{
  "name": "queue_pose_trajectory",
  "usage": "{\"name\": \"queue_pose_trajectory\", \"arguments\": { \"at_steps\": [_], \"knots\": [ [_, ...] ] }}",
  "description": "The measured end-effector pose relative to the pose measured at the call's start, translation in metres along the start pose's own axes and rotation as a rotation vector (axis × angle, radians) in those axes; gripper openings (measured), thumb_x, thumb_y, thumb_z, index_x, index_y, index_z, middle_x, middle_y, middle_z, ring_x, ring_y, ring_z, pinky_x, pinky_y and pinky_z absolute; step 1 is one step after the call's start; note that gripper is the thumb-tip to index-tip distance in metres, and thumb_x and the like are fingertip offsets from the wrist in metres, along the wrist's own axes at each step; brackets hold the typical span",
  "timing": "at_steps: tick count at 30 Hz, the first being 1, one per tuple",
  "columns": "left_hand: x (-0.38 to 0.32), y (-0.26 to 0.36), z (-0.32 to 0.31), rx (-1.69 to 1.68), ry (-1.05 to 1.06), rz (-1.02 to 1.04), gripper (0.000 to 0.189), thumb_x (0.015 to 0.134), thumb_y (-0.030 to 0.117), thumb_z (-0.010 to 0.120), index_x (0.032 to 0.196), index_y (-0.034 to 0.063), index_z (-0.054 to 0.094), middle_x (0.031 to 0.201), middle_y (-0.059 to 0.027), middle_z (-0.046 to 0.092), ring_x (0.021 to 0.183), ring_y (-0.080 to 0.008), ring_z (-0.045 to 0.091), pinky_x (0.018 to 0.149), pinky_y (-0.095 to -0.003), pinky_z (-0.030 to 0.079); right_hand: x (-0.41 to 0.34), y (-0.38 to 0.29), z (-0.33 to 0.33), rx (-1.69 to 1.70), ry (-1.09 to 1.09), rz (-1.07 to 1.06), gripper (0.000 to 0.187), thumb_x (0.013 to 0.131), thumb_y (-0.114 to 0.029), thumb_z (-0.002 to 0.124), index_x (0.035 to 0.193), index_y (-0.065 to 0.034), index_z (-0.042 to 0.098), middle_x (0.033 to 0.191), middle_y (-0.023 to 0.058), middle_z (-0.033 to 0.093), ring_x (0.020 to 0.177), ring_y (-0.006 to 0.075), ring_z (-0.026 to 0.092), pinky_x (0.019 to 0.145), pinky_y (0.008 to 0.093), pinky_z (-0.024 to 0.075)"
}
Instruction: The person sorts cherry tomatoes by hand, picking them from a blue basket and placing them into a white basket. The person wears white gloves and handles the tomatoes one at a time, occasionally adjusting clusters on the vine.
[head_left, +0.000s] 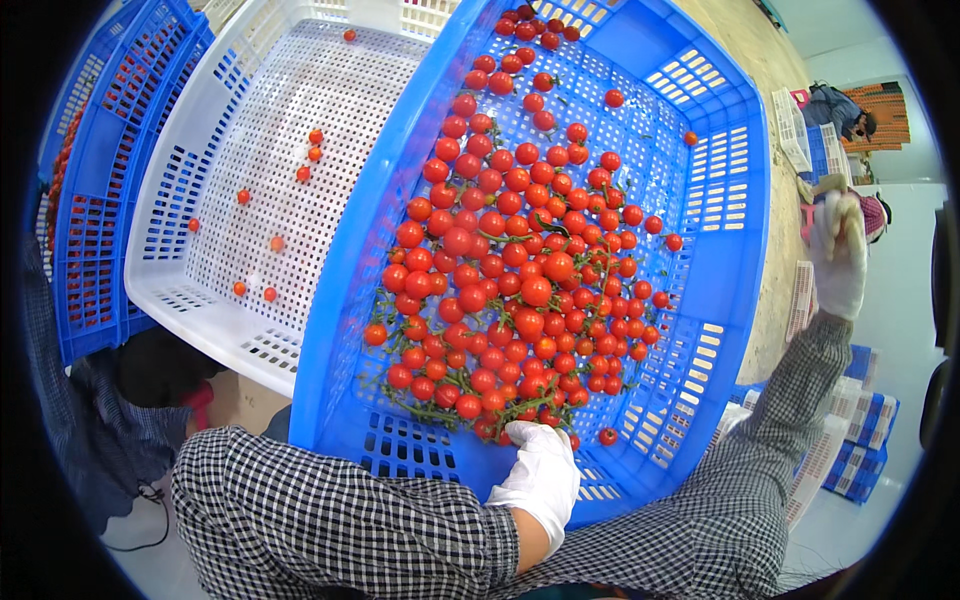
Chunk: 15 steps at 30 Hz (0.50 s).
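Note:
A blue perforated plastic crate (731, 285) lies before me, holding many red cherry tomatoes (536, 291), some on green stems. At its near wall is my left hand (536, 480), in a white glove, with its curled fingertips against tomatoes and a green stem (517, 410); whether they grip anything is hidden. My right hand (838, 255), also gloved in white, is stretched out at the far right, beyond the crate. It is blurred, and its finger pose is unclear. Several small tomatoes (277, 243) lie scattered in a white perforated crate (217, 337) on the left.
Blue crates (94, 270) filled with red tomatoes stand at the far left, beside a person in dark clothing (105, 427). Other people (829, 105) are near white and blue crates at the upper right. More blue and white crates (855, 469) are stacked at the lower right.

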<state>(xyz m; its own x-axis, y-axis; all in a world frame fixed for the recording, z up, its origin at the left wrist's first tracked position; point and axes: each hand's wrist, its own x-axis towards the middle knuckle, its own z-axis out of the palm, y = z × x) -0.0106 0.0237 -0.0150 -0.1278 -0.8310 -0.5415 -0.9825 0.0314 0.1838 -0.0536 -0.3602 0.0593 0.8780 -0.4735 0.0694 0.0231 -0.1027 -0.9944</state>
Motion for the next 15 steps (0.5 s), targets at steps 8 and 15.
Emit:
{"name": "queue_pose_trajectory", "arguments": {
  "at_steps": [8,15],
  "knots": [
    [-0.001,-0.006,-0.006,-0.012,-0.036,0.062,0.035,0.082,0.016,0.058,0.114,0.0028,0.062,0.106,-0.0136,0.060,0.092,-0.0294,0.061,0.076,-0.0494,0.048,0.009,0.034,-0.030,-1.352,0.058,-0.262,0.037,0.092,-0.019,0.057,0.123,0.0015,0.053,0.121,0.0136,0.057,0.112,0.0205,0.054,0.095,0.0309,0.0426],
    [0.001,-0.005,-0.004,-0.068,-0.013,-0.024,0.033,0.081,0.016,0.061,0.111,0.0035,0.064,0.105,-0.0138,0.062,0.093,-0.0288,0.061,0.077,-0.0492,0.048,0.182,0.127,0.154,-0.903,-0.366,-0.390,0.046,0.089,-0.032,0.059,0.126,-0.0056,0.052,0.113,0.0210,0.059,0.109,0.0315,0.057,0.094,0.0381,0.0444]
  ]
}}
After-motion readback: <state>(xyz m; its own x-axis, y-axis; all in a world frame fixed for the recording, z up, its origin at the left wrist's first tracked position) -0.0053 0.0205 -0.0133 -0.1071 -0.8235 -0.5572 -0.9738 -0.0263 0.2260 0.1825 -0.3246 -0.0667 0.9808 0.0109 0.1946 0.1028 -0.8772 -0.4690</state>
